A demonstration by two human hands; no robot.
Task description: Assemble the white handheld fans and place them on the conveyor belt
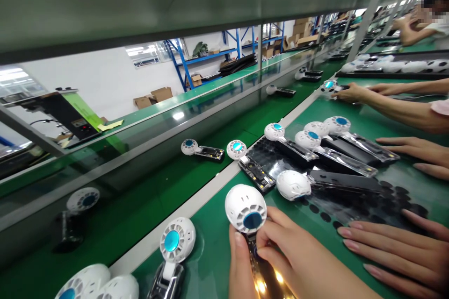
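A white handheld fan point(245, 208) with a round grille head and a blue centre is held upright at the bottom middle. My left hand point(239, 266) grips its dark handle from the left, thumb pressed just under the head. My right hand point(298, 257) curls round the same handle from the right, fingers closed against it. The lower handle is mostly hidden by both hands. Beside them lies a clear sheet of black round pads point(354, 205) on the green bench point(210, 261).
Several more fans point(308, 140) lie on the pad sheet. Others lie at the bottom left point(175, 243) and on the green conveyor point(201, 149). Another person's hands rest flat at the right point(393, 252), point(417, 152), and one reaches further back point(351, 92). A grey shelf hangs overhead.
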